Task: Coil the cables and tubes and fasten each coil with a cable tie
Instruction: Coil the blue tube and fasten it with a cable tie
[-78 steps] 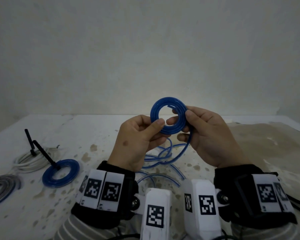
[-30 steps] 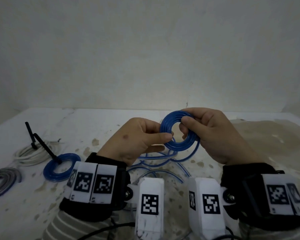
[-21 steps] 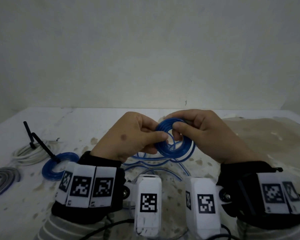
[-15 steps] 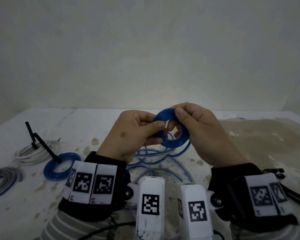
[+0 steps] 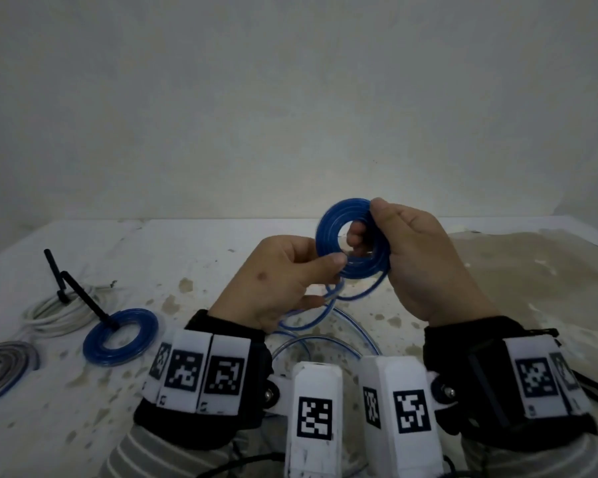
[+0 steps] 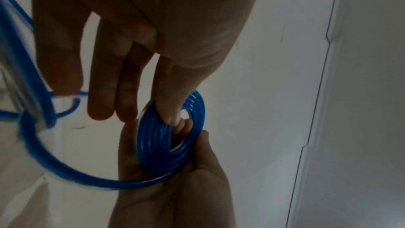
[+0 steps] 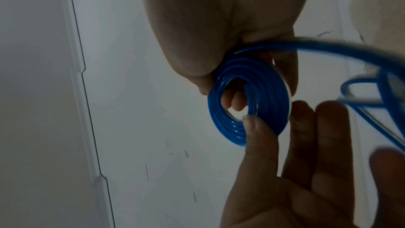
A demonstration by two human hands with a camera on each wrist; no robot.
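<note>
Blue tube coil is raised higher above the tabletop than half a second ago, with more turns; right hand pinches its rim; left hand pinches the lower edge, feeding slack; tying comes later.

The blue tube coil is rising from its low point just above the table and tilting more upright, the right hand is shifting its grip to the coil's right rim, and the left hand is sliding down to its lower-left edge
</note>
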